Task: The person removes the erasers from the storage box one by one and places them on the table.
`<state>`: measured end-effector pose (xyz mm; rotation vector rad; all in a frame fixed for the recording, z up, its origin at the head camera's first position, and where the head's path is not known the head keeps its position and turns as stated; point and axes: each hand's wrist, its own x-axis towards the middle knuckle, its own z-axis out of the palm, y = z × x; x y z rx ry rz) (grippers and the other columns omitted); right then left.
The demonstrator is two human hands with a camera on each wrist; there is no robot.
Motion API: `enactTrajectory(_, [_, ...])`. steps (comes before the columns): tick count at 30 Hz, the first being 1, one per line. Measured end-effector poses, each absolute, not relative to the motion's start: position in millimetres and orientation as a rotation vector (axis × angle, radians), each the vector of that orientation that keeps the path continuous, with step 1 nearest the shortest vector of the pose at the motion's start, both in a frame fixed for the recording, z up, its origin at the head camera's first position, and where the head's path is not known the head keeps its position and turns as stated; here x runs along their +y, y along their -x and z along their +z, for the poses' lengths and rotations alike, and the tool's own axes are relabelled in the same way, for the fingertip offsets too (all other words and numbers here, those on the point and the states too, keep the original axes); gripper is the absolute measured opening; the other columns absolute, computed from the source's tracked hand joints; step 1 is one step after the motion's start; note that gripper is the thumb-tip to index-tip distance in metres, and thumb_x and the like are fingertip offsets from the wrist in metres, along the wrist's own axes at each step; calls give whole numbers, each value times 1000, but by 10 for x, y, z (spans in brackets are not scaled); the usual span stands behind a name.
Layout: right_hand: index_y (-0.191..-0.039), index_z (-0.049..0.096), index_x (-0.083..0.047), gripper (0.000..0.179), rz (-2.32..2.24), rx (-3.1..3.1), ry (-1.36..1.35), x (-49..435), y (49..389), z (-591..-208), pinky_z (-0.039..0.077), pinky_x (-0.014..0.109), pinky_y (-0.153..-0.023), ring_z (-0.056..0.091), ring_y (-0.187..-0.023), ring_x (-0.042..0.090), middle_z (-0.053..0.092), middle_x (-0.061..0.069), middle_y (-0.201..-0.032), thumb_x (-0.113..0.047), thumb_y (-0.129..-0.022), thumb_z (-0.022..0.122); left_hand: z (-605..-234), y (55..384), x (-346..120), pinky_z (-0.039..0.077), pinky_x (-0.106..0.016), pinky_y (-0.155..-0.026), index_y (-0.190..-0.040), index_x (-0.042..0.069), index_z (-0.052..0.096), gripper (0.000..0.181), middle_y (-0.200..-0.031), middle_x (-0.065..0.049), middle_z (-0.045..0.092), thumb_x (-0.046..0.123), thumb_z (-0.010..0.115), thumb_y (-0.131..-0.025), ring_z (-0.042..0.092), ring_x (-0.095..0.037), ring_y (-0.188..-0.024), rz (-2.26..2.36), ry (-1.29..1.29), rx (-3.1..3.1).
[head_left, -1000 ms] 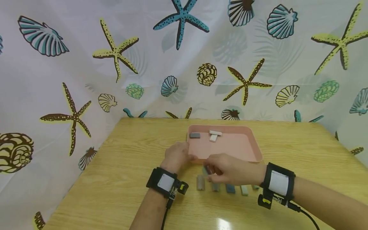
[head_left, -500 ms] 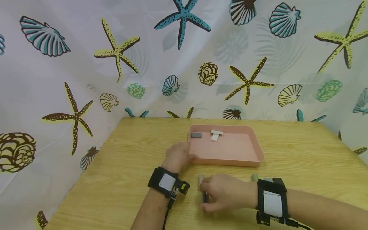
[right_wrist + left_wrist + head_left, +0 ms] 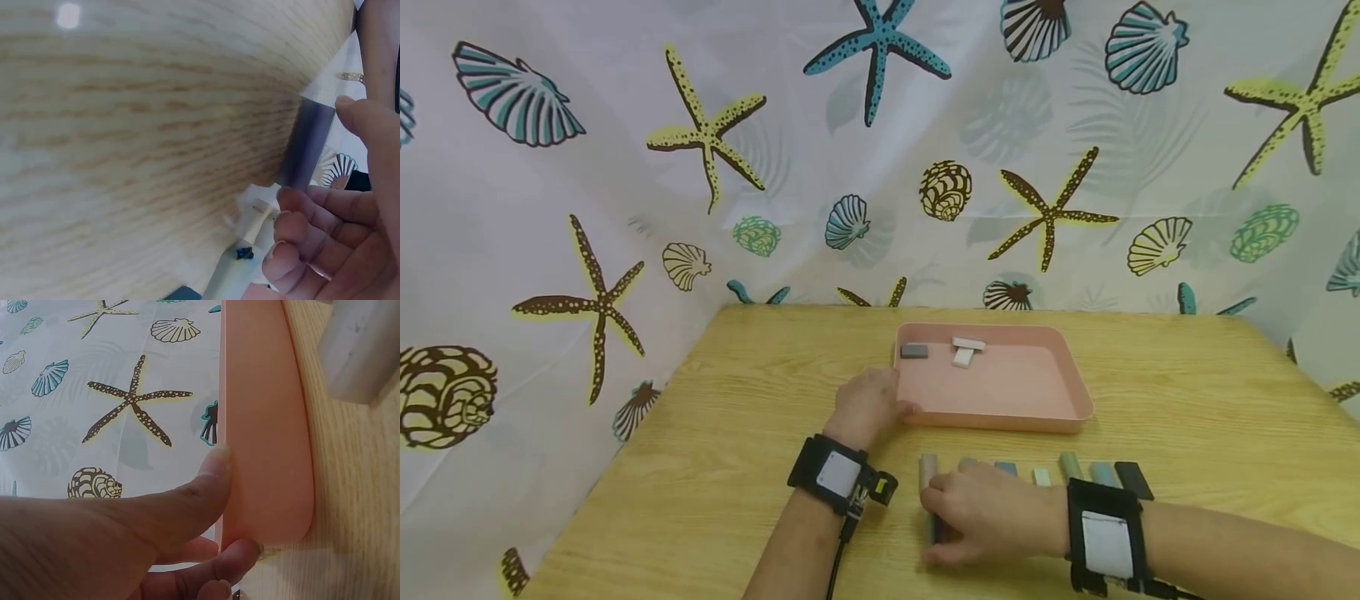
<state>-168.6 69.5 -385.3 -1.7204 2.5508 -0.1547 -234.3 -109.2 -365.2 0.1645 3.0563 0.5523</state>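
My left hand point(image 3: 863, 408) grips the near left corner of a pink tray point(image 3: 992, 422). In the left wrist view the thumb lies on the tray's rim point(image 3: 223, 381) and the fingers curl around the corner. A small dark block point(image 3: 305, 142) is held by my right hand point(image 3: 988, 510), thumb at one end and fingertips at the other. In the head view that hand is low over the table, largely covering the block. Just beyond its fingers stands a beige block point(image 3: 928, 468), the leftmost of a row.
Partly behind the right hand, the row continues with a blue block point(image 3: 1006, 468), a pale block point(image 3: 1041, 477), a green block point(image 3: 1070, 464) and a black block point(image 3: 1133, 479). Inside the tray are a grey block point(image 3: 914, 352) and two white blocks point(image 3: 967, 343). A patterned cloth hangs behind.
My right hand has come down from the tray's front edge toward the near side of the table, then nearly stopped. My left hand stays on the tray corner.
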Motion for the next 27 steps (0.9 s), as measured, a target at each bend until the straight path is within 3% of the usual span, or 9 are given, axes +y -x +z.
enactTrajectory(9, [-88, 56, -22, 27, -373, 2599, 1629, 728, 1827, -3713, 37, 18, -51, 43, -59, -2, 52, -13, -75, -46, -94, 46, -3653, 2348, -1092, 32, -27, -46, -93, 7, 59, 36, -68, -2, 51, 37, 72, -77, 46, -14, -57, 540, -161, 3054])
enactTrajectory(17, [-87, 56, -25, 18, -434, 2936, 1627, 845, 2215, -3533, 36, 20, -50, 42, -56, -1, 47, -17, -71, -41, -94, 49, -3654, 2343, -1109, 33, -28, -47, -88, 7, 59, 35, -69, -2, 53, 38, 72, -77, 46, -14, -57, 511, -213, 3089])
enactTrajectory(19, [-79, 53, -25, 19, -449, 2999, 1566, 889, 2344, -3493, 37, 21, -51, 42, -56, 0, 46, -15, -68, -37, -94, 50, -3654, 2336, -1113, 34, -28, -46, -87, 7, 58, 37, -68, -2, 53, 39, 72, -76, 46, -13, -56, 500, -230, 3102])
enactTrajectory(27, [-82, 56, -14, 11, -419, 3085, 1420, 1062, 2808, -3445, 39, 23, -50, 43, -54, 4, 53, -6, -71, -22, -89, 59, -3650, 2316, -1109, 37, -29, -47, -89, 7, 58, 37, -70, -1, 55, 40, 71, -77, 48, -14, -58, 500, -231, 3104])
